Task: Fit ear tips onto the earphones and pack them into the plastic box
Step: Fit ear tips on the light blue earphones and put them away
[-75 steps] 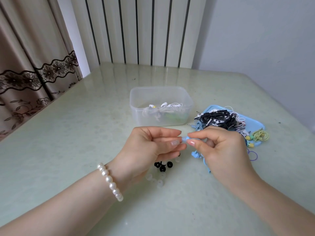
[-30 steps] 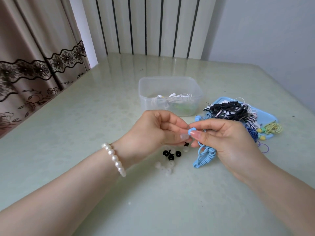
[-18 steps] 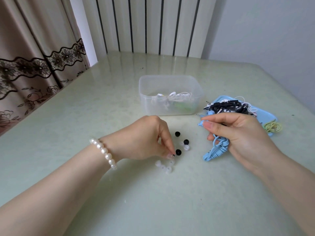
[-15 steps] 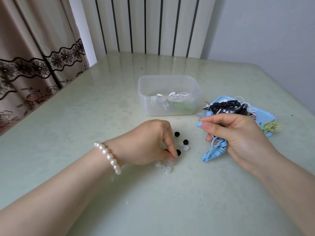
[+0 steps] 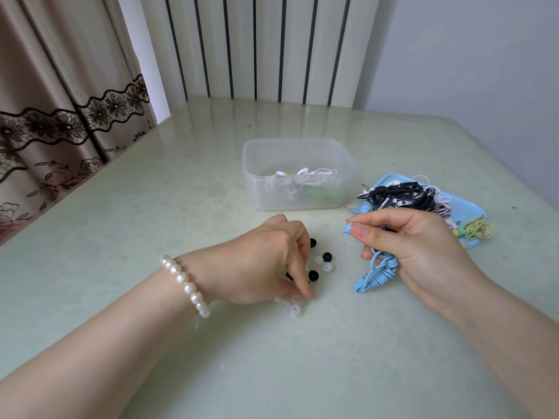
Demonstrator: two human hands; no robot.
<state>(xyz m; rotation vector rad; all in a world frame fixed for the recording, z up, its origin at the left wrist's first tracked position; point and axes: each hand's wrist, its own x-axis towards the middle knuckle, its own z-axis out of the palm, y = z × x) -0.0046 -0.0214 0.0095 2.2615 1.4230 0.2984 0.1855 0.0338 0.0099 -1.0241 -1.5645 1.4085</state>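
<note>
1. Since a second ago the left hand has left the earbud and dropped to the tabletop at the centre of the frame; its thumb and forefinger now pinch at a clear ear tip among the loose ones. Whether the tip is actually gripped cannot be told.
2. The right hand, right of centre, has stayed raised, grasping the blue earphones: thumb and forefinger hold the bare earbud pointing left, while the curled fingers keep the coiled cable, whose lower loops touch the table.
3. The loose tips are small soft rings: clear ear tips lie just under the left fingertips, and black ear tips with two more clear ones sit between the hands.
4. A pearl bracelet of round glossy beads circles the left wrist.
5. The plastic box, translucent, with rounded corners, stands above centre, with white earphones and something green inside.
6. To its right a pale blue tray carries a tangle of black, striped and white earphones; a yellow-green coil rests at its near edge.
7. The table is smooth, glossy, pale green and mottled.
8. A beige curtain with dark lace trim hangs at upper left; a white panel with black vertical stripes stands at top centre, and a plain wall at upper right.
</note>
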